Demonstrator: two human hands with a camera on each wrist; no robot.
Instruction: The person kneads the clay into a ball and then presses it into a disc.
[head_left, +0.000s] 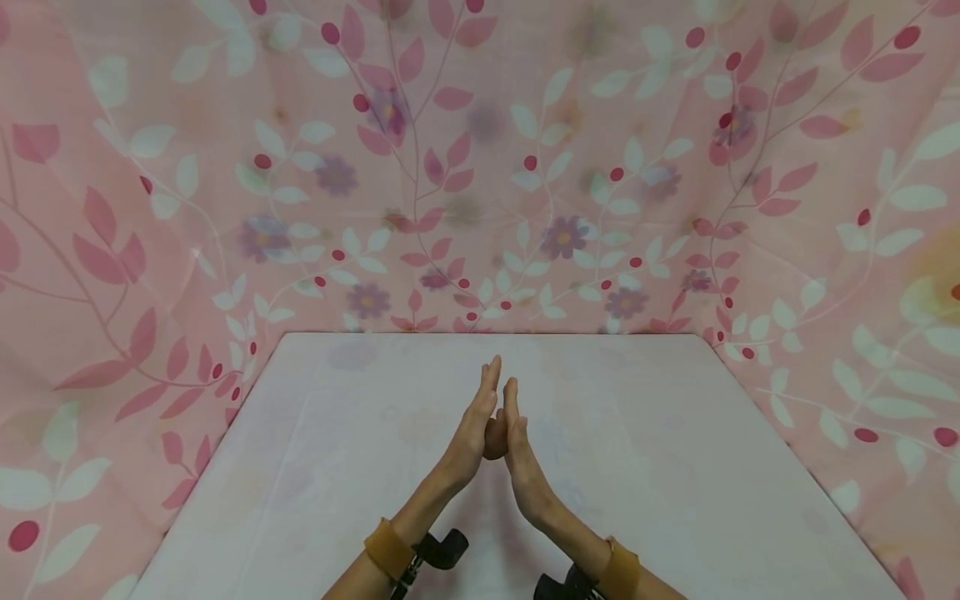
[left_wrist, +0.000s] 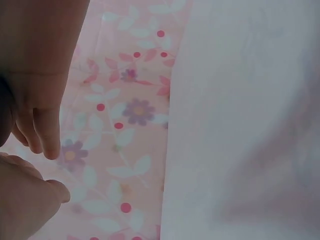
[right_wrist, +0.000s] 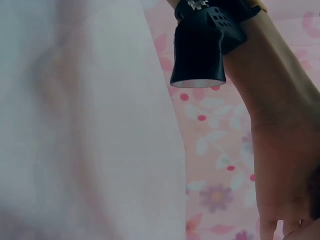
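Between my two palms sits a small, rounded brown lump (head_left: 495, 439), its material not clear. My left hand (head_left: 468, 433) presses against it from the left and my right hand (head_left: 523, 467) from the right. Fingers on both hands are straight and point up and away, with the fingertips apart. Both hands are raised above the white table (head_left: 360, 467). In the left wrist view, a dark edge of the lump (left_wrist: 4, 112) shows at the left border. The right wrist view shows a forearm and palm, with the fingers mostly cut off.
Each wrist wears a yellowish-brown band (head_left: 389, 549) with a black camera (head_left: 444, 550). Pink floral cloth (head_left: 480, 167) hangs behind the table and along both sides. Soft shadows of the arms fall on the tabletop.
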